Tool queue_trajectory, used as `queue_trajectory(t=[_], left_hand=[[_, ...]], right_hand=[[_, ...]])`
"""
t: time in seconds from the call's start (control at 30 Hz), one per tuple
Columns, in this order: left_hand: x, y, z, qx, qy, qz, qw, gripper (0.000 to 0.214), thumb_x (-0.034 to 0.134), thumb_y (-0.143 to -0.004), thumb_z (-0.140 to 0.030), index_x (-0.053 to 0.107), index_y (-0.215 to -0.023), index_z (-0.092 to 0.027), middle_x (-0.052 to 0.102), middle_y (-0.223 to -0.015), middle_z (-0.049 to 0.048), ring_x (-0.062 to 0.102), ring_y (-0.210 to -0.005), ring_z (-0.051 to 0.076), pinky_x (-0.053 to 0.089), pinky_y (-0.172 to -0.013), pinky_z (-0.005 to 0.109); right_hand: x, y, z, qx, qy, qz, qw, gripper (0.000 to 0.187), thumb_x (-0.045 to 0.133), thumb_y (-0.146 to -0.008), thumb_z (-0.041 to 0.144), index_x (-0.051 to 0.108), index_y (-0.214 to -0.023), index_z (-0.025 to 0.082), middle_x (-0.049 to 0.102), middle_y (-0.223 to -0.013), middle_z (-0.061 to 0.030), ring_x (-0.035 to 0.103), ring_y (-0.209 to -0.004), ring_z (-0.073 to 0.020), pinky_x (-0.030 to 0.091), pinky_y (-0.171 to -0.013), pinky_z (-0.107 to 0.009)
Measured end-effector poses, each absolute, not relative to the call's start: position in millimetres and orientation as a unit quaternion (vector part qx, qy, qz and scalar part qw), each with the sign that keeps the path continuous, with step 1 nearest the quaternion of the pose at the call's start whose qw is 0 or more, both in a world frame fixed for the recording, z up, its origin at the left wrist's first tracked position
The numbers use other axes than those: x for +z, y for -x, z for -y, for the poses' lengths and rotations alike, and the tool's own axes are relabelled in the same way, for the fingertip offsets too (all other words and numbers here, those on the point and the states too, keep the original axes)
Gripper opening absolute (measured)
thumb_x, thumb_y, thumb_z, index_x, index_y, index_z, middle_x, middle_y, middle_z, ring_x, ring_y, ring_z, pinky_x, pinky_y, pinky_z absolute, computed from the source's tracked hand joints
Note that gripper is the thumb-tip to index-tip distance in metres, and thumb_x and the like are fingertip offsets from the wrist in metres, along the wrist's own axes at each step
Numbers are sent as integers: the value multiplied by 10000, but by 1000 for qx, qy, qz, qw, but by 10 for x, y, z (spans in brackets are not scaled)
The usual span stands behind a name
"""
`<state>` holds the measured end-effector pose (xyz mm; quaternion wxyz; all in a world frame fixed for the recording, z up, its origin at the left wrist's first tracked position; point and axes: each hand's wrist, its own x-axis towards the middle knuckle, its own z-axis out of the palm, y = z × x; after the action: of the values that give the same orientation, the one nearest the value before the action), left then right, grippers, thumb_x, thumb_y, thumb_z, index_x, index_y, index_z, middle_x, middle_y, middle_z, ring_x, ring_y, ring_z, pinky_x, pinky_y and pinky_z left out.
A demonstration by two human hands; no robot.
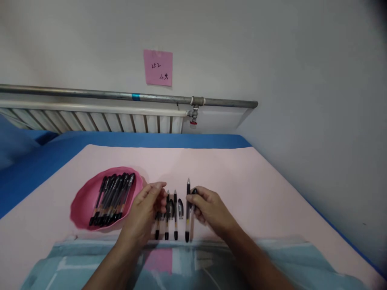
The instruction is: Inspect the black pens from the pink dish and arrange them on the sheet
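Observation:
My right hand (208,207) is closed on an uncapped pen (188,229), which stands nearly upright in view with its tip pointing away from me. A black pen cap (194,191) also shows between its fingers. My left hand (148,205) is half curled with the thumb stretched out, and no object shows in its grasp. Beside it several uncapped pens lie in a row, one of them a black gel pen (175,221). Loose caps lie among them, including a clear-and-black cap (180,208). The left fingers partly cover the leftmost pens.
To the left sits a pink scalloped tray (79,201) holding several capped black pens (113,197). Pink cover lies over the table (242,181), with blue edging behind. A radiator (121,121), a metal pipe (99,94) and a pink note (158,68) are at the wall.

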<state>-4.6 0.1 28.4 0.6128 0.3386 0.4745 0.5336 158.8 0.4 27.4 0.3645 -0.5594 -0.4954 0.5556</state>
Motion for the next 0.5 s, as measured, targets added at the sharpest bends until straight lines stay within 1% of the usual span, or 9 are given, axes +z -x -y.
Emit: queue_trajectory(t=[0.1, 0.2, 0.3, 0.4, 0.5], left_hand=[[222, 70, -10, 443, -473, -531, 547, 212, 575, -726, -357, 591, -833, -175, 541, -675, -28, 484, -591, 96, 375, -547, 216], [150, 36, 25, 333, -632, -558, 422, 125, 509, -752, -250, 593, -815, -183, 585, -734, 1, 522, -692, 140, 384, -642, 263], [107, -10, 59, 231, -732, -566, 301, 143, 462, -753, -172, 597, -798, -181, 601, -798, 39, 527, -782, 184, 377, -702, 309], [90, -24, 69, 184, -764, -560, 262, 194, 422, -777, -145, 601, -845, -174, 604, -880, 69, 523, -867, 205, 381, -765, 330], [83, -9, 65, 175, -776, -555, 242, 242, 394, -799, -142, 600, -924, -165, 600, -943, 90, 515, -928, 215, 380, -822, 350]], right_hand=[[179, -1698, -105, 484, 613, 525, 339, 202, 524, -721, 296, 429, -579, 189, 403, -457, 71, 391, -409, -66, 297, -419, -188], [79, -1720, -159, 443, 646, 548, 293, 187, 518, -717, 258, 428, -571, 186, 436, -469, 60, 441, -439, -78, 317, -443, -193], [26, -1675, -183, 418, 668, 565, 246, 161, 504, -704, 206, 431, -563, 182, 454, -465, 49, 472, -447, -86, 323, -447, -193], [24, -1630, -194, 391, 675, 594, 197, 146, 498, -704, 182, 451, -565, 177, 467, -461, 41, 479, -444, -84, 321, -455, -191], [46, -1617, -178, 373, 665, 624, 170, 134, 487, -733, 195, 487, -602, 169, 495, -480, 28, 478, -438, -80, 314, -461, -193]])
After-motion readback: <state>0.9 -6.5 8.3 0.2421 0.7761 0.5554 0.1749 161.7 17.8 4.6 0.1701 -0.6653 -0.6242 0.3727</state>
